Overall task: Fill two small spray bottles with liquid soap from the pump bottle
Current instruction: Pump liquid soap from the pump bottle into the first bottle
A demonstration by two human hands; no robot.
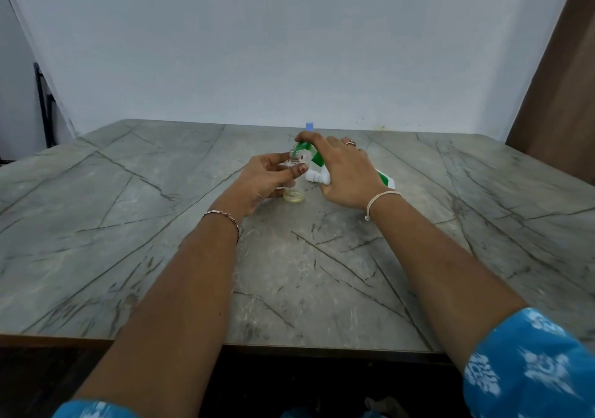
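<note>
Soft, even, fairly bright light falls on the grey veined stone-look counter (161,224), leaving only faint shadows and no hard glare. Wide-angle distortion bows the counter's edges and the wall lines beyond it. The blue patterned sleeve (531,363) nearest the camera is motion-blurred.

The left hand (262,180) grips a clear spray bottle (294,181) upright on the marble table (128,224) — the right hand (346,172) presses the green-and-white pump bottle's (318,168) nozzle over its open neck.
</note>
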